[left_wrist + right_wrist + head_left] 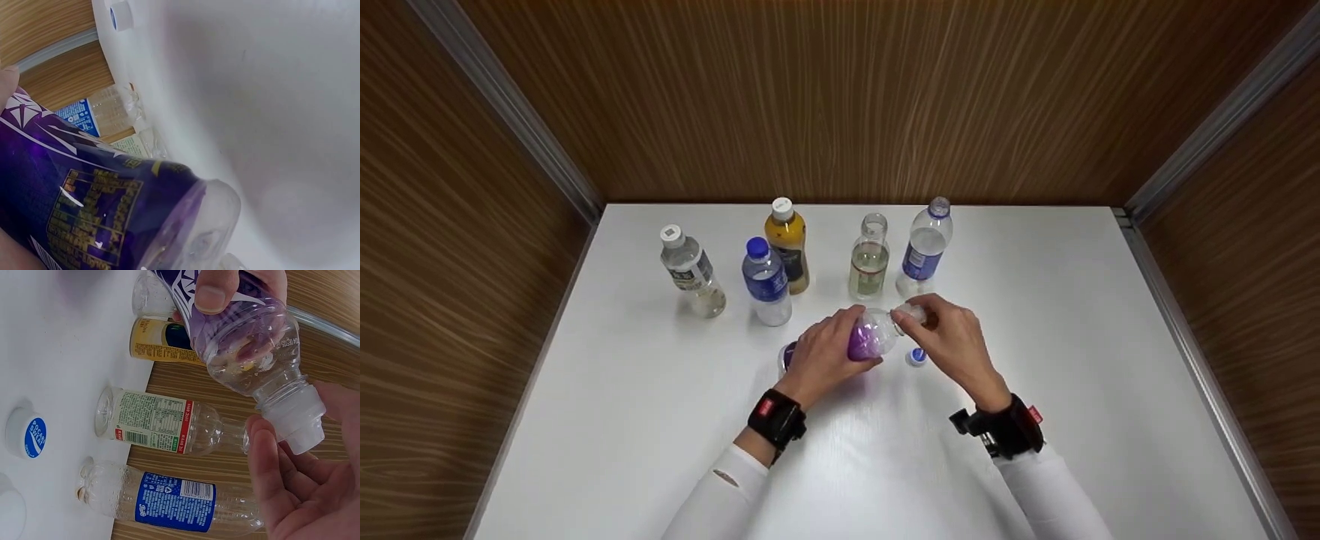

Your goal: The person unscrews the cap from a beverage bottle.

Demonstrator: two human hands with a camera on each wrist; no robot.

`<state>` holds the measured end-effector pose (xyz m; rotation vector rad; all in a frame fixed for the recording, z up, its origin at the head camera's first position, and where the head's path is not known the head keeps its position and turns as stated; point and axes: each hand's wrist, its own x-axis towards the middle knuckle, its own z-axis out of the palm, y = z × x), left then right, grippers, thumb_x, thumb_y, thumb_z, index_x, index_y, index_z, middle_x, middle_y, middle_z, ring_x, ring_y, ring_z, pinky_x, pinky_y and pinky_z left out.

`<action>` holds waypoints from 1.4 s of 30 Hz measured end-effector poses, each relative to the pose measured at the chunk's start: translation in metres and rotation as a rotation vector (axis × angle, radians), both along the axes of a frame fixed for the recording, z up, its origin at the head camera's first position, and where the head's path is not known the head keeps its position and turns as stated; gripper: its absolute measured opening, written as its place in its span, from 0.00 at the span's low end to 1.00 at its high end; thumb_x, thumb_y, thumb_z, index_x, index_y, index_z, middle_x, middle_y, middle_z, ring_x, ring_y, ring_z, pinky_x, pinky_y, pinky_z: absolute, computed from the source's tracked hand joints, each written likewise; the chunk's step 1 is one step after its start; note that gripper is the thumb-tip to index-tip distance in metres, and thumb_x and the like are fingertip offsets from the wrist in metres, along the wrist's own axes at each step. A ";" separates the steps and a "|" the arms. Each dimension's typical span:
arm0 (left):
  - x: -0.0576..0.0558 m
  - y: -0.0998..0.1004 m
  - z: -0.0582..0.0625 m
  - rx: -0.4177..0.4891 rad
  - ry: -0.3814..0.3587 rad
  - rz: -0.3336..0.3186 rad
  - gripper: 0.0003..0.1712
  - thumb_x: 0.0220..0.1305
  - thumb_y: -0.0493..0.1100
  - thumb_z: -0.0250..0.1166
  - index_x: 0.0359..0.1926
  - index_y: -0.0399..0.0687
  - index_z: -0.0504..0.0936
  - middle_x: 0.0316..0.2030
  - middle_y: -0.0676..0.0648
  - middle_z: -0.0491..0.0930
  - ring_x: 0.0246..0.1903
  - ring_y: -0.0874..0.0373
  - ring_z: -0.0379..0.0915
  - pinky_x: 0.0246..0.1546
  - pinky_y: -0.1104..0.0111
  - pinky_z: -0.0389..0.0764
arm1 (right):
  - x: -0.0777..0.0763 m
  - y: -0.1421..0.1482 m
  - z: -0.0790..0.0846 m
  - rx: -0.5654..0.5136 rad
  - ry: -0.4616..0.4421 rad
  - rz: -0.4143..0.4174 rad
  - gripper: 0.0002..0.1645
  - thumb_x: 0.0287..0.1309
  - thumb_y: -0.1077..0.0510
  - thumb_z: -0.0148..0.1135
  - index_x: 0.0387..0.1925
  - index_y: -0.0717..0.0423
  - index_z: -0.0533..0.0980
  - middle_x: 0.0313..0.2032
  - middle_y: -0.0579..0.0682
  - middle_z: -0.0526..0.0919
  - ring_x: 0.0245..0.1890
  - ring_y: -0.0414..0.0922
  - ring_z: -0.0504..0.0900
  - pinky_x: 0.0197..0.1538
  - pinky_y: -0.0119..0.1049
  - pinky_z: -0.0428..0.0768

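My left hand grips a clear plastic bottle with a purple label round its body, holding it tilted over the white table with its neck toward the right. A white, translucent cap sits at the mouth of this bottle. My right hand pinches that cap between thumb and fingers. Below the right hand, a loose blue-and-white bottle cap lies on the table; in the right wrist view its blue top reads "Pocari Sweat".
Behind the hands stand a white-capped clear bottle, a blue-capped bottle, a yellow bottle, an uncapped green-labelled bottle and an uncapped blue-labelled bottle. Wood-grain panels border the white table at back and sides.
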<state>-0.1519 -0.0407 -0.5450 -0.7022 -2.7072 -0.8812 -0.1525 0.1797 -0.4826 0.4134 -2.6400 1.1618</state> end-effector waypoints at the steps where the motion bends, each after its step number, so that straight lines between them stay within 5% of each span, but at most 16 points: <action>1: 0.000 0.000 0.000 0.006 -0.009 -0.002 0.48 0.53 0.60 0.80 0.68 0.43 0.70 0.53 0.43 0.82 0.50 0.49 0.83 0.53 0.54 0.82 | 0.000 0.001 0.000 -0.020 -0.017 0.021 0.19 0.64 0.50 0.73 0.46 0.63 0.84 0.30 0.49 0.87 0.26 0.41 0.83 0.30 0.34 0.80; 5: 0.001 -0.001 0.001 0.027 -0.042 -0.002 0.48 0.54 0.61 0.80 0.68 0.44 0.70 0.55 0.43 0.81 0.52 0.48 0.82 0.55 0.54 0.82 | -0.001 0.006 0.001 -0.118 -0.078 0.128 0.22 0.62 0.57 0.74 0.53 0.65 0.80 0.39 0.53 0.88 0.37 0.45 0.88 0.42 0.38 0.86; 11: 0.002 -0.001 0.002 0.043 -0.057 -0.005 0.48 0.54 0.61 0.80 0.68 0.44 0.70 0.56 0.42 0.81 0.53 0.48 0.82 0.55 0.54 0.82 | -0.002 0.013 0.002 -0.227 -0.139 0.259 0.29 0.61 0.65 0.73 0.61 0.68 0.74 0.49 0.56 0.85 0.50 0.48 0.85 0.57 0.42 0.82; 23: 0.003 -0.001 0.002 0.044 -0.062 -0.018 0.49 0.54 0.61 0.80 0.69 0.43 0.69 0.56 0.42 0.82 0.53 0.49 0.82 0.55 0.55 0.82 | -0.002 0.016 0.001 -0.283 -0.187 0.345 0.30 0.60 0.72 0.70 0.63 0.68 0.72 0.57 0.59 0.81 0.56 0.51 0.81 0.64 0.42 0.77; 29: 0.003 0.000 0.003 0.024 -0.051 -0.006 0.49 0.54 0.60 0.80 0.68 0.44 0.69 0.55 0.43 0.82 0.52 0.49 0.82 0.55 0.54 0.81 | -0.001 0.011 0.003 -0.209 -0.188 0.193 0.36 0.65 0.56 0.71 0.69 0.64 0.69 0.62 0.60 0.79 0.55 0.55 0.84 0.60 0.50 0.81; 35: 0.002 0.001 0.003 -0.071 0.012 0.018 0.49 0.54 0.61 0.80 0.68 0.44 0.70 0.53 0.44 0.81 0.48 0.50 0.82 0.52 0.54 0.83 | 0.000 0.002 0.007 0.011 -0.132 -0.044 0.31 0.69 0.39 0.64 0.55 0.63 0.81 0.37 0.55 0.89 0.34 0.50 0.89 0.39 0.50 0.85; 42: 0.001 0.000 0.002 -0.076 0.006 0.010 0.49 0.54 0.61 0.80 0.69 0.44 0.69 0.54 0.44 0.80 0.49 0.49 0.82 0.54 0.52 0.82 | -0.001 0.001 0.007 0.013 -0.132 -0.037 0.23 0.66 0.43 0.70 0.44 0.60 0.85 0.32 0.50 0.88 0.28 0.42 0.87 0.30 0.39 0.81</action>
